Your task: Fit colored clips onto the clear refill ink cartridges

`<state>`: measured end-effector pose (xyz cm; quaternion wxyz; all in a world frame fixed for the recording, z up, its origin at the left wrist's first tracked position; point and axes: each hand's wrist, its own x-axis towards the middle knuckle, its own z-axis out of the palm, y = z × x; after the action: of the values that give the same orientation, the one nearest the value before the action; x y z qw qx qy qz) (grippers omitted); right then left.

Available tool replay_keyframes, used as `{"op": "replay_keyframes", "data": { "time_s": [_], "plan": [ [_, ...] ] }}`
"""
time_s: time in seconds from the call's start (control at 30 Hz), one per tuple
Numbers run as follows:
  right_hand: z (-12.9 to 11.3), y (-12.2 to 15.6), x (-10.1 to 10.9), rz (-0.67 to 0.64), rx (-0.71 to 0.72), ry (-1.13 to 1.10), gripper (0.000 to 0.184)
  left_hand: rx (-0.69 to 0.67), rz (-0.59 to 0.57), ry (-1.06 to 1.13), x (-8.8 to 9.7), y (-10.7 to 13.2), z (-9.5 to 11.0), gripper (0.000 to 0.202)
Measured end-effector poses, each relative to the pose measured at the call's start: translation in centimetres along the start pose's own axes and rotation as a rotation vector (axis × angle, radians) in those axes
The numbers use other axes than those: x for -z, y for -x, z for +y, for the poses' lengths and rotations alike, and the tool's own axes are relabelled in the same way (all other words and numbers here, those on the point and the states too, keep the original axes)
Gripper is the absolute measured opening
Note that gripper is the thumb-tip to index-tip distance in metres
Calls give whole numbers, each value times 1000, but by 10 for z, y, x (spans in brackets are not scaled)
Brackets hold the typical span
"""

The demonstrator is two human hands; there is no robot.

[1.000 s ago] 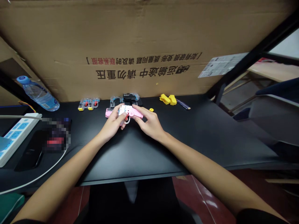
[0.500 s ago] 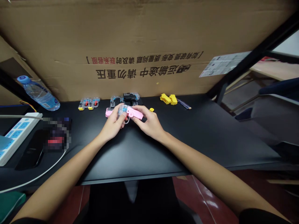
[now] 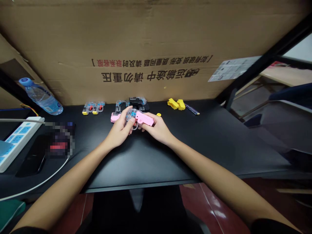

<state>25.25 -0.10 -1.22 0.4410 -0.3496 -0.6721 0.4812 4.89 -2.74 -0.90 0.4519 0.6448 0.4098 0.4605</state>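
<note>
Black tabletop's front edge (image 3: 141, 187) nearest, bare surface between it and hands: ample room. Above tabletop's rear half, left hand (image 3: 119, 130) grasps clear body of pink-and-clear toy pistol (image 3: 144, 119); right hand (image 3: 159, 130) grips its pink section. Step in hand, apparently: working pink section against body; next move likely calls for steady left hold, gentle right pressure. Just behind, clear-and-black toy pistols (image 3: 137, 103) crowd space; cardboard wall (image 3: 151, 39) bounds far edge. Right side roomier.
</note>
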Motion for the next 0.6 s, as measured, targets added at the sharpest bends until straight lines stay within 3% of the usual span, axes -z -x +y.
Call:
{"op": "replay_keyframes", "data": {
  "time_s": [0.43, 0.6],
  "plan": [
    [-1, 2, 0, -6, 73, 127, 19, 1, -30, 21, 0, 0, -2, 63],
    [1, 4, 0, 77, 222, 275, 45, 9, -15, 8, 0, -1, -1, 63]
  ]
}}
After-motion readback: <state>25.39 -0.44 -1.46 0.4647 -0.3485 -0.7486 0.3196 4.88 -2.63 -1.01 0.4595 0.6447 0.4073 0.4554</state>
